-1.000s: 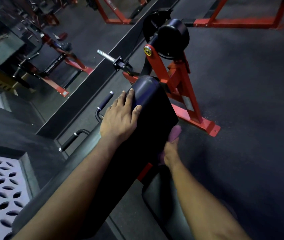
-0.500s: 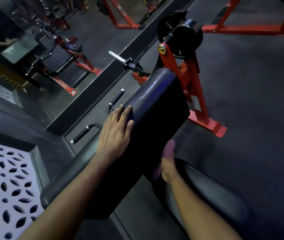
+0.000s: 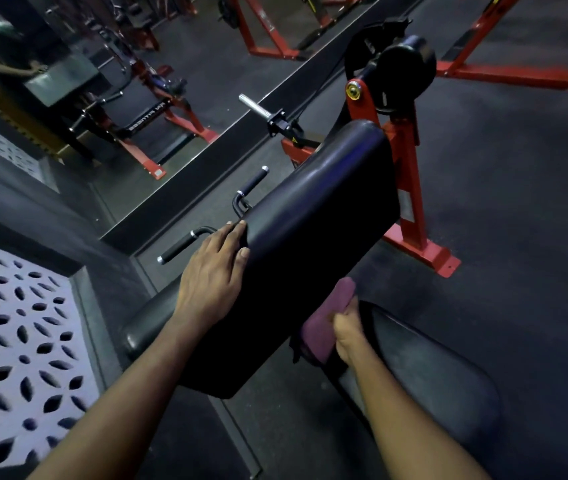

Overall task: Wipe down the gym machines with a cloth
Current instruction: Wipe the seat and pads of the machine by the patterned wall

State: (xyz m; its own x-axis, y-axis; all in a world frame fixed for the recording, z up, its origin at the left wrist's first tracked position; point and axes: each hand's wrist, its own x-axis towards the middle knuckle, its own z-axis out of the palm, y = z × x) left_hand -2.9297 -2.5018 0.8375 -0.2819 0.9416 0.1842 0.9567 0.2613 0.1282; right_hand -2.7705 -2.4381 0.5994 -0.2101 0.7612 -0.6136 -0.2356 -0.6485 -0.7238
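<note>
A black padded arm rest [image 3: 313, 223] slopes across the middle of the view on a red steel frame [image 3: 408, 188]. My left hand [image 3: 211, 275] lies on the pad's upper left edge, fingers curled over the rim. My right hand [image 3: 346, 332] grips a folded purple cloth [image 3: 324, 322] and holds it against the pad's lower right side. Below it sits the black seat pad [image 3: 424, 372]. Part of the cloth is hidden behind the pad's edge.
Two black handle grips [image 3: 178, 245] stick out left of the pad, and a chrome weight peg [image 3: 258, 107] juts out further back. A wall mirror [image 3: 158, 64] runs along the left. A white perforated panel [image 3: 9, 330] is at lower left. Dark rubber floor [image 3: 517, 220] spreads right.
My left hand has slid down the pad's left edge toward me. My right hand has pulled the cloth down the pad's right side, and more of the cloth shows now.
</note>
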